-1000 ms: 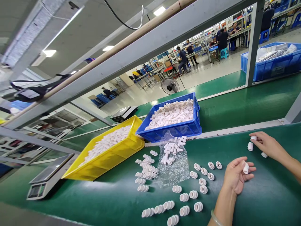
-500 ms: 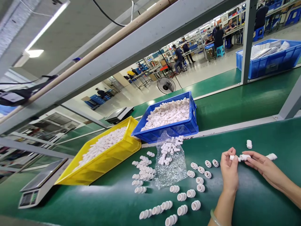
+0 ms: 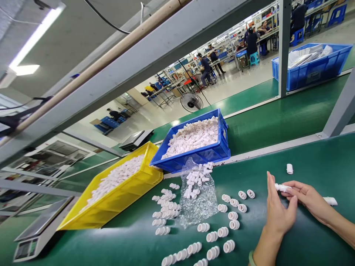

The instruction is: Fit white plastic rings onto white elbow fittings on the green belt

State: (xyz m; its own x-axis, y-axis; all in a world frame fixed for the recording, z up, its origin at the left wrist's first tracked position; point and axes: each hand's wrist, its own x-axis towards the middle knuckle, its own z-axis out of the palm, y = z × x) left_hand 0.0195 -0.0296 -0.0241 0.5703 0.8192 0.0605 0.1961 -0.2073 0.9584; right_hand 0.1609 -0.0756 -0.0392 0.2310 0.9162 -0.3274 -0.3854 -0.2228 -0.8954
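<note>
At the right of the desk (image 3: 318,236), the right hand (image 3: 307,199) grips a white fitting (image 3: 281,187); the left hand (image 3: 280,214), flat with straight fingers, is at its left end. A loose piece (image 3: 289,169) sits farther off.

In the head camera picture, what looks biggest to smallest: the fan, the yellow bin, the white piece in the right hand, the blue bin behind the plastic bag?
1. Yellow bin
2. Blue bin
3. Fan; it's farther away, so its real size is unsure
4. White piece, partly hidden by the right hand
</note>
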